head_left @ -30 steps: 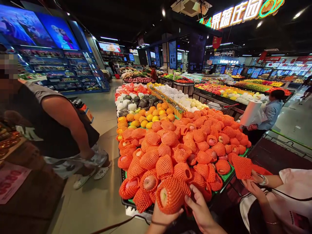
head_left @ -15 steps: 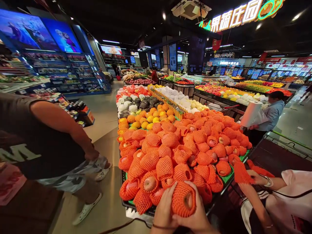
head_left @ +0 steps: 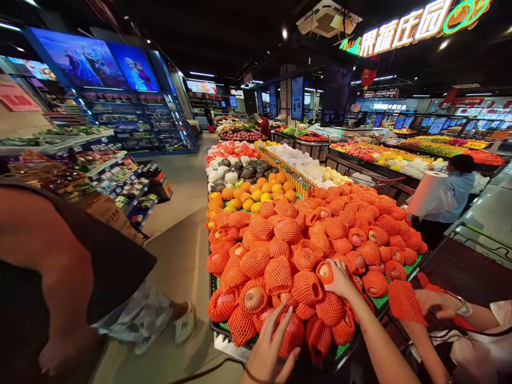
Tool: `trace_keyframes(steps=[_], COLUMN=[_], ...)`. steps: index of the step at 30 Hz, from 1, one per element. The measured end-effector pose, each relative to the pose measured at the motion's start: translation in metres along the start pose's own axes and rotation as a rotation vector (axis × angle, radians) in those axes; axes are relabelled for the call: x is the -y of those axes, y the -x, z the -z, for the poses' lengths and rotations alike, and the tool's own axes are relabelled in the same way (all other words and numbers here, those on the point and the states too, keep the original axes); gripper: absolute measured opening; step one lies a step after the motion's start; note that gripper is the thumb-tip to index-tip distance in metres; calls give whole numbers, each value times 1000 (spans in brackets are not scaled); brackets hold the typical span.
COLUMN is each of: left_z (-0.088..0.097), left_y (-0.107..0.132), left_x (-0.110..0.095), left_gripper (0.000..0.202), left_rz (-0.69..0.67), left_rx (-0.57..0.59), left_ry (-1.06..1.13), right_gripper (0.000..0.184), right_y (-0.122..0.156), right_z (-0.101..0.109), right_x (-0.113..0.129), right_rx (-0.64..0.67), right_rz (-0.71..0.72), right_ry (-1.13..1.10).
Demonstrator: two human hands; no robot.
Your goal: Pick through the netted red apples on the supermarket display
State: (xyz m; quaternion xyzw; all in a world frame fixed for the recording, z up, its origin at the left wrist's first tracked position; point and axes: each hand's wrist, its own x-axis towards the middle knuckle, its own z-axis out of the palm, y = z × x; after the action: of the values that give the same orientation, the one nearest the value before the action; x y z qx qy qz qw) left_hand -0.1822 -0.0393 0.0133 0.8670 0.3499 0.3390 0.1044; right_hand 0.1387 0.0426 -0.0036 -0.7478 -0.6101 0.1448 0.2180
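A heap of apples in orange foam nets point(head_left: 308, 250) covers the near end of a long fruit stand point(head_left: 224, 342). My left hand point(head_left: 269, 345) is at the stand's front edge, fingers spread and resting on a netted apple point(head_left: 294, 332) it has set down. My right hand point(head_left: 340, 278) reaches further into the heap and is closed around another netted apple point(head_left: 325, 271) whose yellow-red skin shows through the net's opening.
At the right, another person's hands point(head_left: 438, 303) hold a loose orange net point(head_left: 405, 301). A person in a dark shirt point(head_left: 60, 277) stands close at the left in the aisle. Oranges, melons and other fruit fill the stand beyond. A person in blue point(head_left: 456, 192) stands by a bag roll.
Both hands held one netted apple at the front edge; now my left hand lies open on it and my right hand has reached forward onto another apple. The person at left has come closer.
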Motion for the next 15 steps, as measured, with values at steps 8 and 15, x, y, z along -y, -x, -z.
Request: trace_keyframes(steps=[8,15], left_z=[0,-25], left_y=[15,36], left_x=[28,60], left_gripper=[60,47], left_rz=[-5,173], left_rx=[22,246], left_ry=[-193,-166], right_gripper=[82,88], right_y=[19,64], right_z=[27,-16], right_x=[10,70], right_rx=[7,8], right_rz=[29,195], right_ry=[139,188])
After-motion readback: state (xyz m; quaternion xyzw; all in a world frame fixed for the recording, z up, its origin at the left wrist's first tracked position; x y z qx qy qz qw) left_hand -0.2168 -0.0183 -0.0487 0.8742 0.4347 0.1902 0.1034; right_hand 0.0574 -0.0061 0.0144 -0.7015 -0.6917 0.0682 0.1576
